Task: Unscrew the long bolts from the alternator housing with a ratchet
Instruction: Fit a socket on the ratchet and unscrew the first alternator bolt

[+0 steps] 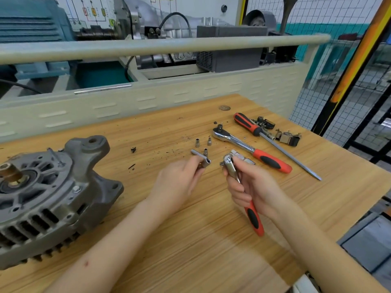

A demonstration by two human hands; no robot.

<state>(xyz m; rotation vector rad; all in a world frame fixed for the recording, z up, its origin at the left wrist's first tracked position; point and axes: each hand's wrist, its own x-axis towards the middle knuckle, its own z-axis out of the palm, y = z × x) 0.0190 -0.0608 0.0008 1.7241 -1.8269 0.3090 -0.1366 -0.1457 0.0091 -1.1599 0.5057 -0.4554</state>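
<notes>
Here, at the far left of the wooden table [190,240], the alternator housing [48,199] lies with its pulley side turned up, and the picture edge cuts off its left part. One long bolt [55,157] stands partly out of its upper rim, leaning, with its long axis going from upper left to lower right. Nearer the middle, the left hand [179,182] pinches a metal extension bar [200,158] between curled fingers; the bar runs from upper left down to the right, and its open square end points toward the other hand. Three small sockets [197,143] stand upright on the table just behind it. The right hand [251,187] is wrapped around a ratchet [243,187], head up and a little left, red and black handle pointing down toward the person; the fingers hide the middle of its shaft. Behind it lies a second ratchet [249,149], its axis from upper left to lower right, and beside that a screwdriver [275,142] lying parallel to it. At the right, small dark parts [288,138] lie in a loose group; what they are is hard to make out.
</notes>
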